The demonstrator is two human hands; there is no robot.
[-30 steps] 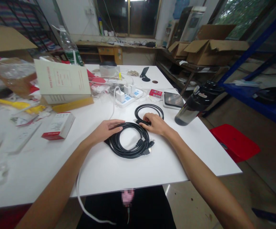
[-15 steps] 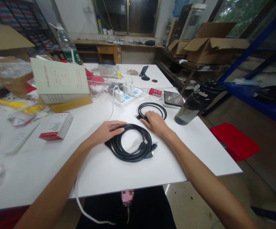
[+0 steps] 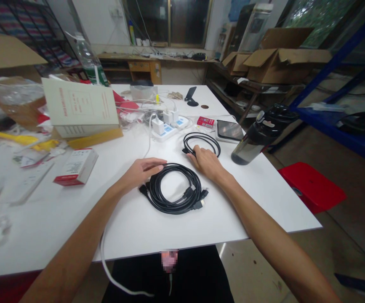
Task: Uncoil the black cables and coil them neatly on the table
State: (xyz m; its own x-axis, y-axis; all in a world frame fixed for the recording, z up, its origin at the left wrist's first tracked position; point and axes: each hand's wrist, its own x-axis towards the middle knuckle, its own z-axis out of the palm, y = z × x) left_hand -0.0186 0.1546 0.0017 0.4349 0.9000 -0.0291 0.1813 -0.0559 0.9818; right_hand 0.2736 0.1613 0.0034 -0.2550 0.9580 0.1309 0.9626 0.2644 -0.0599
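Resting with thumb and fingers loosely parted, my left hand (image 3: 141,171) touches the far left edge of the large cable coil (image 3: 172,208) on the near tabletop (image 3: 226,219). Slightly farther right, my right hand (image 3: 208,162) curls around the small cable coil (image 3: 198,133). Beyond, toward the left, lies a power strip (image 3: 165,134).
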